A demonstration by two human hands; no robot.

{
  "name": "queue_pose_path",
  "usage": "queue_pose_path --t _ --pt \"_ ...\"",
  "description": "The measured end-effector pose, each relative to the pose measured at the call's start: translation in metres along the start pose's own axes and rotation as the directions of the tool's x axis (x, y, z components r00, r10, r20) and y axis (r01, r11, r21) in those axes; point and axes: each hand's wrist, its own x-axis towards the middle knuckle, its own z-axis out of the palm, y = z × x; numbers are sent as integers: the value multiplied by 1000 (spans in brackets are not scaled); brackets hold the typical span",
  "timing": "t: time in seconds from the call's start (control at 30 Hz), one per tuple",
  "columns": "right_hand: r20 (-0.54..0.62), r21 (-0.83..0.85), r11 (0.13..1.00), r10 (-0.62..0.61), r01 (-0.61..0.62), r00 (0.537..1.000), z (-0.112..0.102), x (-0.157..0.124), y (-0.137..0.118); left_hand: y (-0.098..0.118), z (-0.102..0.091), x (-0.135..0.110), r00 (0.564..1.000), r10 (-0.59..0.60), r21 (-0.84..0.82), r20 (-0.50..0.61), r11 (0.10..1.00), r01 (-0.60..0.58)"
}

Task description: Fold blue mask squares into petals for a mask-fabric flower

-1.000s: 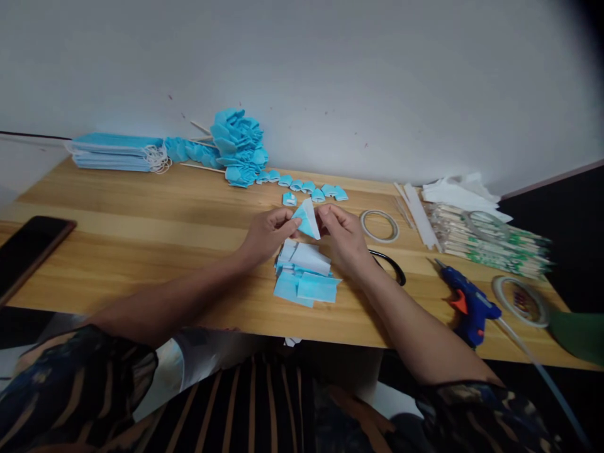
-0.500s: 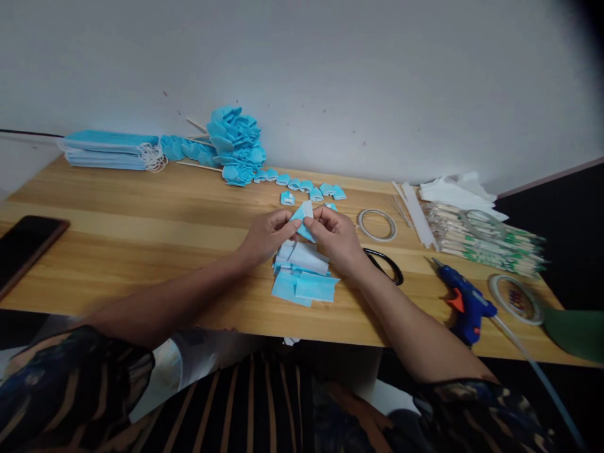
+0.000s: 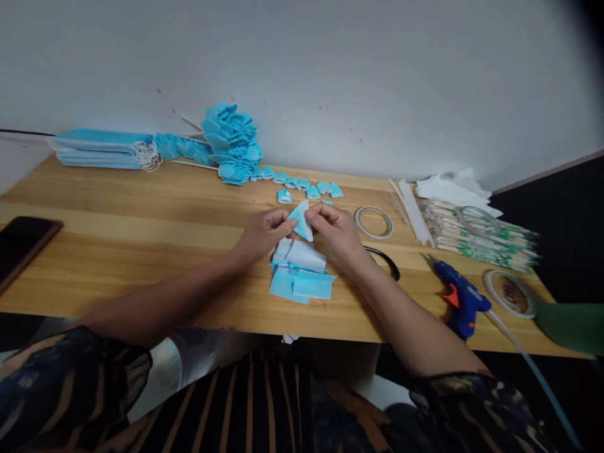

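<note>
Fabric piece point(image 3: 299, 221), blue and white and folded to a point, is held between both hands, near the far end of a pile of cut blue sheets point(image 3: 302, 257). Left hand point(image 3: 262, 234) pinches its left side under the thumb; right hand point(image 3: 337, 229) grips its upper right edge. Half a second ago the right thumb lay across the front. Clear plastic wrapping point(image 3: 431, 215) holds wooden sticks point(image 3: 476, 242).

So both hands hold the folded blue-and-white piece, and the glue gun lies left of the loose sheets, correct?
Not quite: the head view shows the glue gun lying right of the loose sheets, not left. The left hand and right hand do hold the folded blue-and-white piece.
</note>
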Motion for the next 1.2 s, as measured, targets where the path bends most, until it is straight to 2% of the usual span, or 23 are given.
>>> queue_pose_path --t 0.33,0.53,0.67,0.83,1.0,1.2 --pt "-27 -43 998 -35 34 999 -1 1 5 1 0 0 1000 19 -11 24 1000 -19" --pt "-50 41 998 -52 54 997 -3 1 -1 2 -2 0 998 39 30 -39 999 -37" --pt "-18 -94 980 -177 174 984 -6 1 -3 1 -2 1 995 29 20 -91 999 -27" --pt "64 -258 949 -169 180 984 -6 0 -4 -2 -1 2 995 41 -20 -94 999 -43" --pt "88 -288 946 -131 151 987 -4 -2 -7 -6 1 2 993 63 2 -99 998 -63" --pt "77 -262 951 -147 162 986 -2 -2 -5 -5 2 1 995 60 15 -77 998 -59"
